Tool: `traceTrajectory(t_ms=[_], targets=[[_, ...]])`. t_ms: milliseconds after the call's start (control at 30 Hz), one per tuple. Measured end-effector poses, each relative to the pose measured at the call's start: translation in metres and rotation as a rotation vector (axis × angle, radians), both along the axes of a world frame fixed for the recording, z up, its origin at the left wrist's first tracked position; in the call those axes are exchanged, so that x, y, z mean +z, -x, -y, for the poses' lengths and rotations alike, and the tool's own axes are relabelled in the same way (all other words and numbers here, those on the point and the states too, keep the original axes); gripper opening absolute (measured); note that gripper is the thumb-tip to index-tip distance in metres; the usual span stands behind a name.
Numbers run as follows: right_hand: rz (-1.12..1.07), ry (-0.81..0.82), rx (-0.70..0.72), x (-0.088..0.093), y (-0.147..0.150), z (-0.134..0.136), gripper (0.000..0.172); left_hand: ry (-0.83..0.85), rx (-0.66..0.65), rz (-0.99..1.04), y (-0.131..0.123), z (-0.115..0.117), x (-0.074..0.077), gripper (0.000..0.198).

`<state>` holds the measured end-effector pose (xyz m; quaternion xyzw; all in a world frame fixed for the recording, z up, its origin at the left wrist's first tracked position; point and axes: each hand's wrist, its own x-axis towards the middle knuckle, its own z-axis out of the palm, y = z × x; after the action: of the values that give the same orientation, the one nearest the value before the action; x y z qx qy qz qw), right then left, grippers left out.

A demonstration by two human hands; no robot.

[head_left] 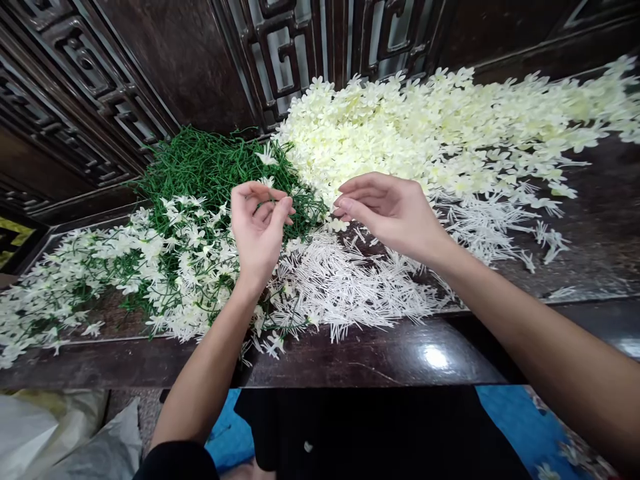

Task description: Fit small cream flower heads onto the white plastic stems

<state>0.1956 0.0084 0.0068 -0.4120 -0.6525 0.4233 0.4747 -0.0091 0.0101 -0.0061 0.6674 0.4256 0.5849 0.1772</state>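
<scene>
Altogether, two hands point(261, 223) point(389, 208), one green-stem heap point(200, 163), one yellowish petal heap point(380, 130)

The cream blossoms point(365, 133) look like soft matt cloth, the green stems point(195, 163) like smooth plastic; the desk point(400, 357) appears glossy lacquered wood, the wall panel point(170, 63) duller varnished wood.

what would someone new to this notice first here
Probably the big heap of pale yellow blossoms, spread along the back toward the right. Beside it, to the left, sits a tangle of green stems. Mid-picture, the left hand and right hand, loosely curled, face each other near a pile of white sticks.
</scene>
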Motion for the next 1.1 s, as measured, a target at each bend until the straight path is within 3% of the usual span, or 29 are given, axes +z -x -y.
traceTrajectory(t_ms=[133, 233, 333, 467, 700, 900, 1100], targets=[[0.192, -0.067, -0.024, -0.005, -0.001, -0.002, 0.018, -0.046, 0.184, 0.116, 0.013, -0.009, 0.001, 0.018], [0.418, -0.144, 0.09, -0.015, 0.001, -0.002, 0.023, -0.12, 0.278, 0.152, 0.025, -0.015, 0.002, 0.021], [0.645, -0.309, 0.233, -0.028, 0.005, 0.001, 0.033, -0.189, 0.3, 0.112, 0.035, -0.019, 0.001, 0.029], [0.797, -0.381, 0.314, -0.036, 0.008, 0.005, 0.044, -0.231, 0.265, 0.148, 0.04, -0.021, -0.003, 0.039], [0.84, -0.389, 0.328, -0.028, 0.007, 0.006, 0.039, -0.161, 0.243, 0.38, 0.04, -0.02, 0.0, 0.031], [0.834, -0.409, 0.231, -0.029, 0.005, 0.005, 0.036, -0.123, 0.323, 0.308, 0.039, -0.018, 0.002, 0.02], [0.776, -0.466, 0.114, -0.026, 0.002, 0.001, 0.04, -0.041, 0.081, 0.184, 0.015, -0.008, 0.008, 0.015]])
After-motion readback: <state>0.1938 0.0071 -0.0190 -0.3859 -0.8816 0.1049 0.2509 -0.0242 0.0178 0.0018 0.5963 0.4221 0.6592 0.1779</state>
